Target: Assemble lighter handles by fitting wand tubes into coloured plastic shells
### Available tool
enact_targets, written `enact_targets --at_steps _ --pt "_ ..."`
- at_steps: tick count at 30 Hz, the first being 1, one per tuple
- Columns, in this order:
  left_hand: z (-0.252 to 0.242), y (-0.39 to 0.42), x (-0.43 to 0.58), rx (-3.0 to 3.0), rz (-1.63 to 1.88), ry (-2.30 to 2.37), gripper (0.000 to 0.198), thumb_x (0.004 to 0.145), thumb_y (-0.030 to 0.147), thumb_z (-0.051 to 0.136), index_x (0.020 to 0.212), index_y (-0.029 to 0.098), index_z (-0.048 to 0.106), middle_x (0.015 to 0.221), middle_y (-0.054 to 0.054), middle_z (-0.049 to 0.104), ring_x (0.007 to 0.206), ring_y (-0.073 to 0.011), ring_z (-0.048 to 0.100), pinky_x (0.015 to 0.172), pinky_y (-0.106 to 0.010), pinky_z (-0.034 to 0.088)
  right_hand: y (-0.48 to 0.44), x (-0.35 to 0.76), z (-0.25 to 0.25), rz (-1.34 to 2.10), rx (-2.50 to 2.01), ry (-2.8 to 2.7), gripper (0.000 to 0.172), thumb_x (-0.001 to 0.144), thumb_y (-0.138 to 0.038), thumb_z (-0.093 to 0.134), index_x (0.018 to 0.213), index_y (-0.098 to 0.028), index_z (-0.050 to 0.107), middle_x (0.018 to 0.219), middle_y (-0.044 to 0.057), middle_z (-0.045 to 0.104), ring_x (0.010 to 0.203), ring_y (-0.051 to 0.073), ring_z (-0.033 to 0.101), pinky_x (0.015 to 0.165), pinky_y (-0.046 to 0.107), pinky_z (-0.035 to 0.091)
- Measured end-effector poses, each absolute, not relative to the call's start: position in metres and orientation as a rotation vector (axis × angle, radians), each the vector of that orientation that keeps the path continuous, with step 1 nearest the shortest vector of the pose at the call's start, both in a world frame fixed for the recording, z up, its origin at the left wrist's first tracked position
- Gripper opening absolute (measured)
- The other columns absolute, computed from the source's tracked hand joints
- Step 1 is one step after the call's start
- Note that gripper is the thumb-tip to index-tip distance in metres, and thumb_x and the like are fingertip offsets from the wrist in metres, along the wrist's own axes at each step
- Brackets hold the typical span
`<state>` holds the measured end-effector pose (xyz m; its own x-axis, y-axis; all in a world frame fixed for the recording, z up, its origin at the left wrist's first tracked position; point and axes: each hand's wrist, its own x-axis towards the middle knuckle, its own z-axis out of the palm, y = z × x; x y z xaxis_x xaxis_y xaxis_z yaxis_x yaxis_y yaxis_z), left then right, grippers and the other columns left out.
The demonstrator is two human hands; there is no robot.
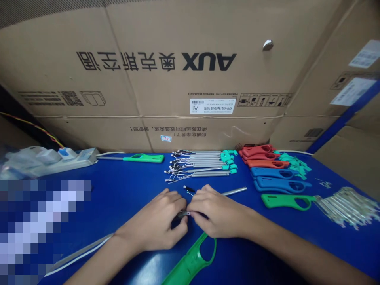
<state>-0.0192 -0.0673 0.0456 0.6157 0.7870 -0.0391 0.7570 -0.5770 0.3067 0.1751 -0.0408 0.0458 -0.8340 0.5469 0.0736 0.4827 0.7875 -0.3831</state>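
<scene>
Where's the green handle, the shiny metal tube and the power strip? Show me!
Green handle (188,265): head view, on its grip below the hands.
Metal tube (234,191): head view, on its middle, past the right hand.
Power strip (80,157): head view, on its white casing at the far left.

The head-worn camera looks forward and down onto a blue table (118,198).

Upside-down "AUX" and "奥克斯空调" on cardboard carton (148,95); white label (212,106) reading "KFR-46G" and "25".
</scene>
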Motion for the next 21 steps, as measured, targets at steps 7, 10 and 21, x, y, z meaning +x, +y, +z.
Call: enact_targets --at_steps 7,10,21 --pt "0.043 -0.066 -0.015 2.633 0.137 1.237 0.027 0.096 0.024 0.034 0.081 0.018 0.055 0.078 -0.004 0.063 0.072 -0.0204 0.059 0.081 -0.04 0.044 -0.038 0.176 0.034 0.389 -0.784 -2.704 0.017 0.081 -0.015 0.05 0.064 -0.018 0.053 0.063 -0.001 0.058 0.059 0.012 0.048 0.069 0.028 0.036" --pt "0.045 -0.067 -0.013 2.669 0.074 1.255 0.028 0.096 0.023 0.034 0.078 0.019 0.054 0.073 -0.004 0.063 0.068 -0.0205 0.059 0.074 -0.037 0.043 -0.039 0.173 0.026 0.32 -0.752 -2.637 0.018 0.078 -0.016 0.05 0.059 -0.018 0.052 0.06 -0.001 0.058 0.056 0.012 0.047 0.063 0.028 0.034" --pt "0.045 -0.062 -0.021 2.715 0.057 1.346 0.032 0.097 0.026 0.032 0.073 0.02 0.053 0.067 -0.003 0.062 0.062 -0.0203 0.057 0.064 -0.033 0.036 -0.038 0.168 0.018 0.323 -0.836 -2.544 0.019 0.076 -0.011 0.051 0.06 -0.018 0.057 0.056 -0.001 0.058 0.051 0.012 0.047 0.055 0.025 0.035"
